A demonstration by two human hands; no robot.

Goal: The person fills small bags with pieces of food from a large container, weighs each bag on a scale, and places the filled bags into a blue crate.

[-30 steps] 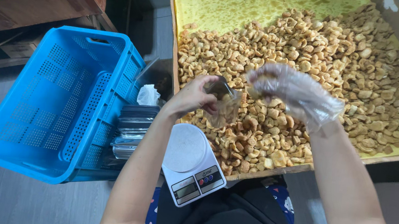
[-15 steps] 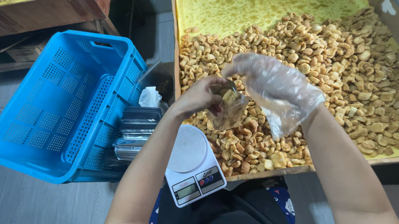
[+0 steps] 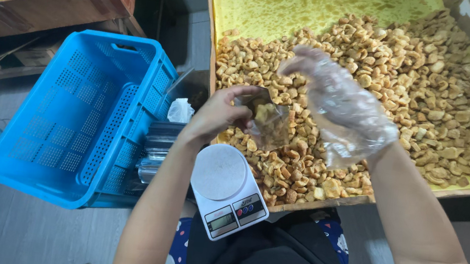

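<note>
My left hand (image 3: pixel 221 111) pinches the mouth of a small clear plastic bag (image 3: pixel 267 124) that holds a few golden fried snack pieces. My right hand (image 3: pixel 339 105) wears a loose clear plastic glove and hovers just right of the bag, over the heap, fingers spread and blurred; nothing shows in it. Below both hands lies a large heap of fried snack pieces (image 3: pixel 404 92) on yellow paper in a wooden tray (image 3: pixel 464 190). A small white digital kitchen scale (image 3: pixel 227 188) sits by my lap with a bare platform.
A blue perforated plastic crate (image 3: pixel 80 120) stands at the left, with a stack of clear bags (image 3: pixel 157 150) beside it. Another wooden tray (image 3: pixel 55 5) of snack pieces sits at the upper left. The floor is grey.
My right hand rose from the bag's mouth and moved up and right, fingers spreading. The bag in my left hand now has a few pieces inside.
</note>
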